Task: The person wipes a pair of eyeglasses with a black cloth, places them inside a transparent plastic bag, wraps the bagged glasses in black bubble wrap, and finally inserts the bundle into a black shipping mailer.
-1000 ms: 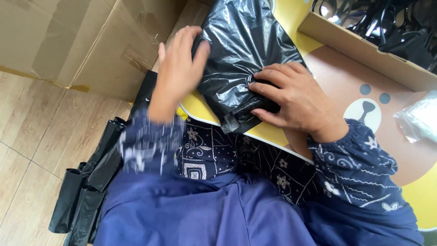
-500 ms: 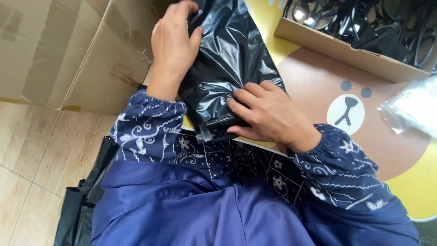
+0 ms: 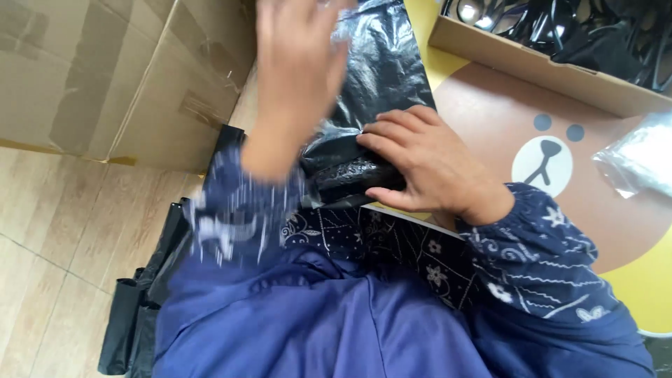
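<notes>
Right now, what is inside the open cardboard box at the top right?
The cardboard box holds glossy black items, tangled together; their kind and the box bottom are hidden.
</notes>
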